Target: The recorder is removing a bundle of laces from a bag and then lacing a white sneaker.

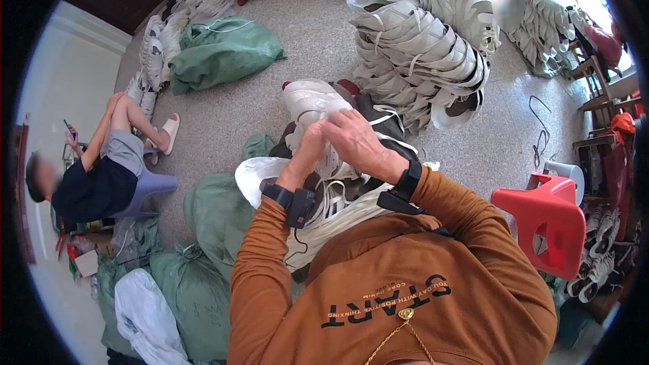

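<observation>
In front of my lap, a white shoe upper (pixel 312 100) sits under both my hands. My left hand (pixel 307 149) grips its near side, the fingers closed and partly hidden. Close beside it, my right hand (pixel 359 143) has its fingers bent down onto the same upper, the fingertips of both hands almost meeting. What exactly lies between the fingertips is too small to make out. White laces (pixel 331 197) hang loose just below the hands. More white uppers (pixel 358 220) lie across my lap, and a white rounded piece (pixel 251 179) shows left of my left wrist.
A tall pile of white shoe uppers (pixel 419 47) stands ahead on the right. Green sacks (pixel 226 54) lie ahead left and at my near left. A seated person (pixel 101 182) holds a phone at left. A red stool (pixel 547 220) stands at right, near a black cable (pixel 539 132).
</observation>
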`<state>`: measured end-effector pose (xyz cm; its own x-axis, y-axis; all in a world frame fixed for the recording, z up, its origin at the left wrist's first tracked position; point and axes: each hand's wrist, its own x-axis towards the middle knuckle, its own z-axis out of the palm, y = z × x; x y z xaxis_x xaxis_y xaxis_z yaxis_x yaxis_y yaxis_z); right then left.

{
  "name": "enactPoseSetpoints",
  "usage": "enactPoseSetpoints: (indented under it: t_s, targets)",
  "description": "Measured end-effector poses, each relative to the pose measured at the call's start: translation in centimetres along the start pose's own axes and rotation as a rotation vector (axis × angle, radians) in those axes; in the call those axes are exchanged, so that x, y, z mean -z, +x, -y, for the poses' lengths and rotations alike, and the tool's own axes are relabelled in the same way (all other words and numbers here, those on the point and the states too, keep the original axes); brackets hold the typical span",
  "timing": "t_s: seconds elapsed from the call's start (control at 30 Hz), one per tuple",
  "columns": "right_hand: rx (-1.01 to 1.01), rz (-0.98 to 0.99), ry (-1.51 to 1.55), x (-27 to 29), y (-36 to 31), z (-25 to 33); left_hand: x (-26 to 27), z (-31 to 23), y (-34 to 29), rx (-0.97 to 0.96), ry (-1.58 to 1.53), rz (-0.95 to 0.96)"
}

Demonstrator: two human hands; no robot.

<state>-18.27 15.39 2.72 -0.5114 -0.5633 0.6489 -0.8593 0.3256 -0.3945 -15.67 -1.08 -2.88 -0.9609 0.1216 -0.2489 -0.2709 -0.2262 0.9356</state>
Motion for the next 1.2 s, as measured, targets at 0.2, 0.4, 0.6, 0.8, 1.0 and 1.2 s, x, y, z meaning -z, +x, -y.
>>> enactPoseSetpoints:
  t_s: [0.2, 0.4, 0.6, 0.8, 1.0, 1.2]
  targets:
    - [-0.228, -0.090, 0.416, 3.0, 5.4, -0.7, -1.7, -1.0, -2.4, -0.467, 0.741, -0.398]
    - [-0.105, 0.035, 0.486, 4.9, 6.9, 0.8, -2.7, -1.9, -5.9, -0.821, 1.380, -0.112]
    - [-0.151, -0.104, 0.515, 3.6, 6.3, 1.6, -0.8, -4.2, -4.1, -0.636, 1.677, -0.081]
    - [-0.179, 0.090, 0.251, -0.7, -3.1, -1.7, -5.1, -16.9, -9.9, -0.344, 0.242, -0.014]
    - [-0.220, -0.049, 0.197, -0.5, -0.8, -3.4, -5.7, -14.5, -9.2, -0.479, 0.443, -0.096]
    - [-0.447, -0.403, 0.493, 9.1, 4.9, -5.4, 1.2, -2.9, -7.4, -0.261, 0.686, -0.299]
